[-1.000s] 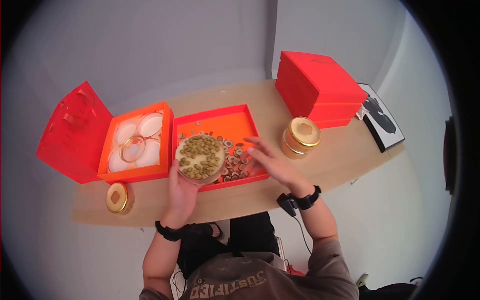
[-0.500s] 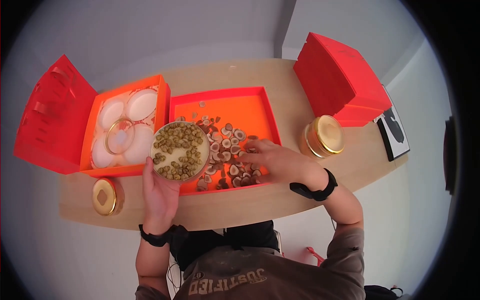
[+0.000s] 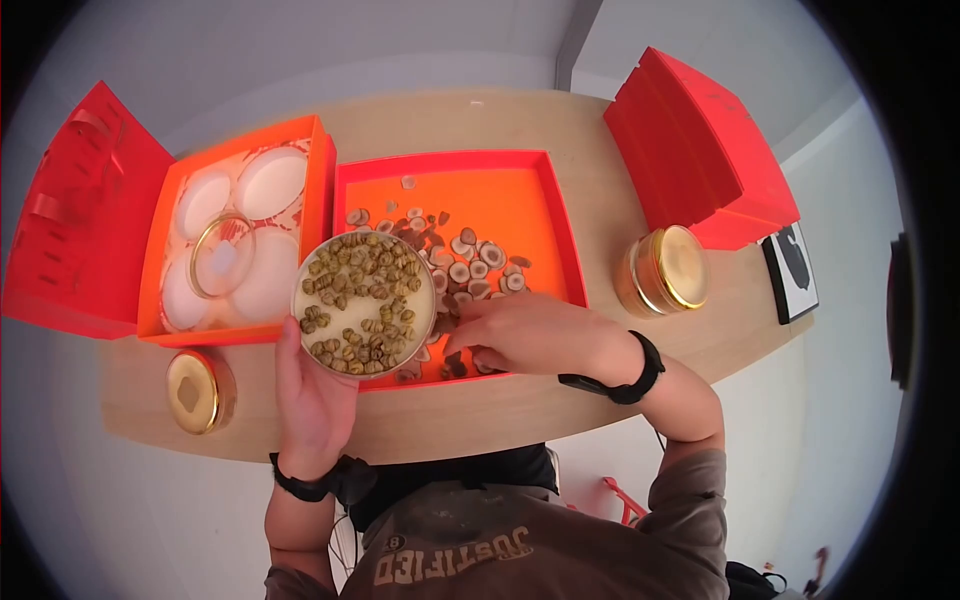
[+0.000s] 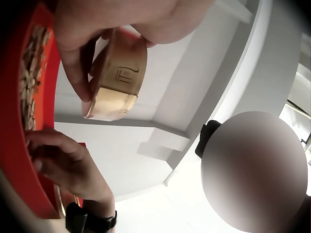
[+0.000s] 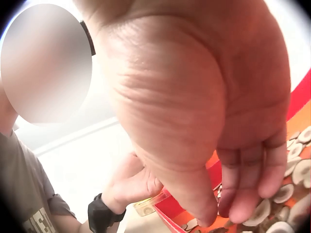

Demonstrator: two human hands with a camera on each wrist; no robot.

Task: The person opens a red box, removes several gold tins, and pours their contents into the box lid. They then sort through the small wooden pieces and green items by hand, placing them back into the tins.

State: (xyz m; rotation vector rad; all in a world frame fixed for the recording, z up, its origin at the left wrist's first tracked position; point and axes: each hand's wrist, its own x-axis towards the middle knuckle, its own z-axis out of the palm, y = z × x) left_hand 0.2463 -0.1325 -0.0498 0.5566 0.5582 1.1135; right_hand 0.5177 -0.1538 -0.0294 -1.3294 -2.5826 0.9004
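A round container (image 3: 365, 305) of greenish-brown ribbed pieces is gripped at its lower left side by the left hand (image 3: 315, 405); the left wrist view shows the fingers curled round its gold, printed side (image 4: 119, 73). Over the front of a red tray with an orange floor (image 3: 510, 190), the right hand (image 3: 540, 335) reaches down with bent fingers among the dried round slices (image 3: 460, 272). In the right wrist view its fingertips (image 5: 243, 211) are at the slices; whether they pinch one cannot be told.
An open red box (image 3: 325, 190) with white round recesses and a clear ring-shaped lid (image 3: 222, 256) stands left. Gold-lidded jars stand front left (image 3: 200, 390) and right (image 3: 662, 270). At the back right are a red box (image 3: 700, 150) and a black-and-white picture box (image 3: 790, 270).
The right hand has moved left and down into the slices near the tray's front. The container and left hand have shifted left in view, as the head view moved closer.
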